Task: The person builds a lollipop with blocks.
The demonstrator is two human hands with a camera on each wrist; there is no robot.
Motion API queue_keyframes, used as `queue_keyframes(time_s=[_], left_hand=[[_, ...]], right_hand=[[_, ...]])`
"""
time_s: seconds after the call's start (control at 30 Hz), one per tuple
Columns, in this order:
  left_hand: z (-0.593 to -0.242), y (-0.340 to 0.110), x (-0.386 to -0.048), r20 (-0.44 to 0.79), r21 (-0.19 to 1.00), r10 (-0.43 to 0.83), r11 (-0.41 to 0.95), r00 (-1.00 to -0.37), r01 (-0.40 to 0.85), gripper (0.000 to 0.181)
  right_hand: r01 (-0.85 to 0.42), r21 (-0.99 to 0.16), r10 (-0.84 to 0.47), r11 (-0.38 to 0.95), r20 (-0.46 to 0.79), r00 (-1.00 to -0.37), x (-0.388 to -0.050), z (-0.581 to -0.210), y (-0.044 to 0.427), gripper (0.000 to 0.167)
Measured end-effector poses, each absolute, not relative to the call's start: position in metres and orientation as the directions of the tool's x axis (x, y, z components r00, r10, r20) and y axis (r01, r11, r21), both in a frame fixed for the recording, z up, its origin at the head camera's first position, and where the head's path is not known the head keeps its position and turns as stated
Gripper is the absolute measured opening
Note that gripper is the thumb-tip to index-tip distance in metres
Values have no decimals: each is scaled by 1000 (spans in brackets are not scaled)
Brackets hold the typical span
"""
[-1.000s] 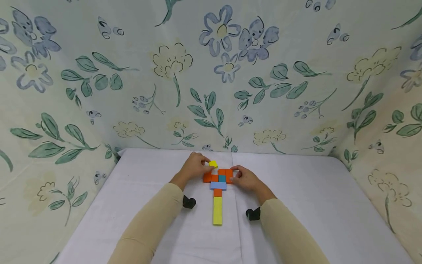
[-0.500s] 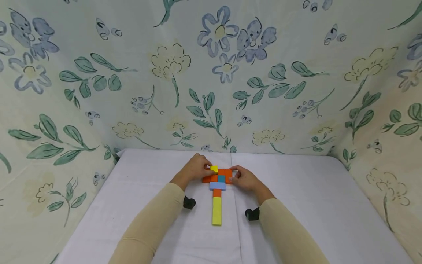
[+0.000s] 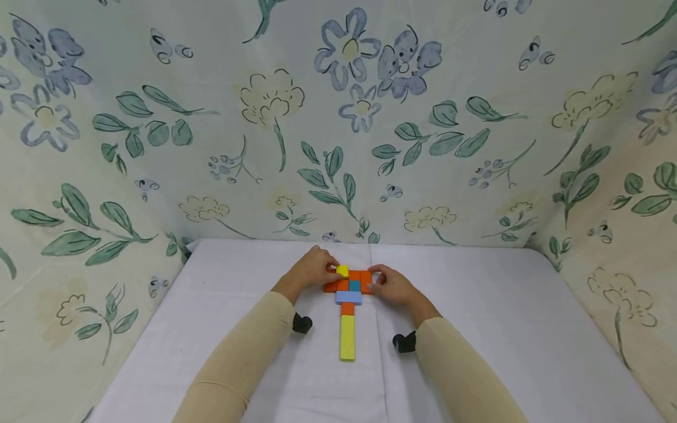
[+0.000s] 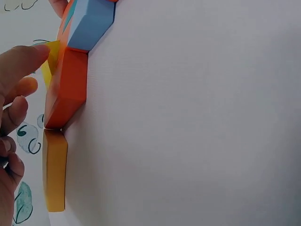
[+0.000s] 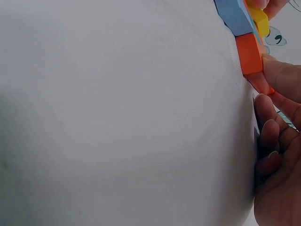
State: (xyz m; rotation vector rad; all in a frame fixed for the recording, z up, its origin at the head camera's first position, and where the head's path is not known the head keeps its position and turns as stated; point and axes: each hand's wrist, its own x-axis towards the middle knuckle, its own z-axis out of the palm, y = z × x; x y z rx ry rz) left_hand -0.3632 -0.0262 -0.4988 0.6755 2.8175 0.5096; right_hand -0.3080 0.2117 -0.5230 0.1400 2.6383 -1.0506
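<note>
In the head view, my left hand [image 3: 312,270] pinches a small yellow block [image 3: 342,271] at the far side of a flat layout of blocks. On the right, my right hand [image 3: 394,286] holds an upright orange block [image 3: 366,281] between thumb and index finger. A teal block [image 3: 355,286] and a small orange block [image 3: 342,285] lie between the hands. Below them come a light blue block [image 3: 348,298], another orange block [image 3: 347,308] and a long yellow block [image 3: 347,338]. The left wrist view shows an amber block [image 4: 56,169] beside the left orange block [image 4: 73,80].
A white cloth [image 3: 465,352] covers the table. Floral fabric [image 3: 254,147] hangs behind and at both sides. Black wrist-worn pieces [image 3: 302,324] stick out near both sleeves.
The yellow block in my left hand has come down and nearer, into the gap left of the top orange block. My right hand has stayed at its orange block.
</note>
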Motion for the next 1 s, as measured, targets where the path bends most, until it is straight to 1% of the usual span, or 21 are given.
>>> queue_keyframes(time_s=[0.17, 0.37, 0.57, 0.63, 0.83, 1.0], left_hand=[[-502, -24, -362, -86, 356, 486, 830, -870, 429, 44], [-504, -21, -358, -97, 334, 475, 843, -875, 421, 35], [-511, -25, -350, -7, 284, 382, 887, -924, 364, 30], [-514, -28, -345, 6, 280, 349, 899, -937, 337, 30], [-513, -32, -326, -39, 304, 330, 903, -943, 303, 39], [-511, -29, -317, -92, 283, 351, 907, -932, 313, 43]], right_hand=[[192, -656, -23, 730, -304, -952, -308, -523, 211, 48], [196, -653, -19, 731, -306, -952, -308, -524, 210, 48], [207, -661, -8, 721, -308, -951, -309, -525, 211, 48], [210, -663, -8, 719, -310, -951, -309, -525, 211, 49], [208, -653, -4, 728, -308, -951, -309, -524, 211, 49], [207, -655, -4, 727, -306, -952, -309, -525, 210, 49]])
